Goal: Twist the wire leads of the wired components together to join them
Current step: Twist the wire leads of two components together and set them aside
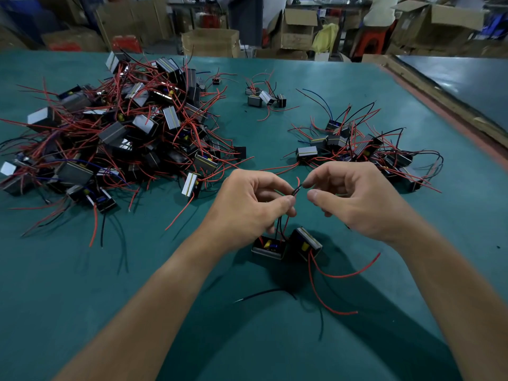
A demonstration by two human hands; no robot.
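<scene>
L hand (pixel 247 204) pinches wire leads (pixel 297 190), slanting up-right; R hand (pixel 354 199) fingers (pixel 319 177) parted, empty.

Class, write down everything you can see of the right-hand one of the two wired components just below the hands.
The right component is a small black box, tilted, with a grey metallic-looking band, a yellow stripe along it and a yellow part on its face. It touches the left component over the green mat. Two red leads trail from it towards the viewer; wires rise from the pair to the left hand, which pinches them.
</scene>
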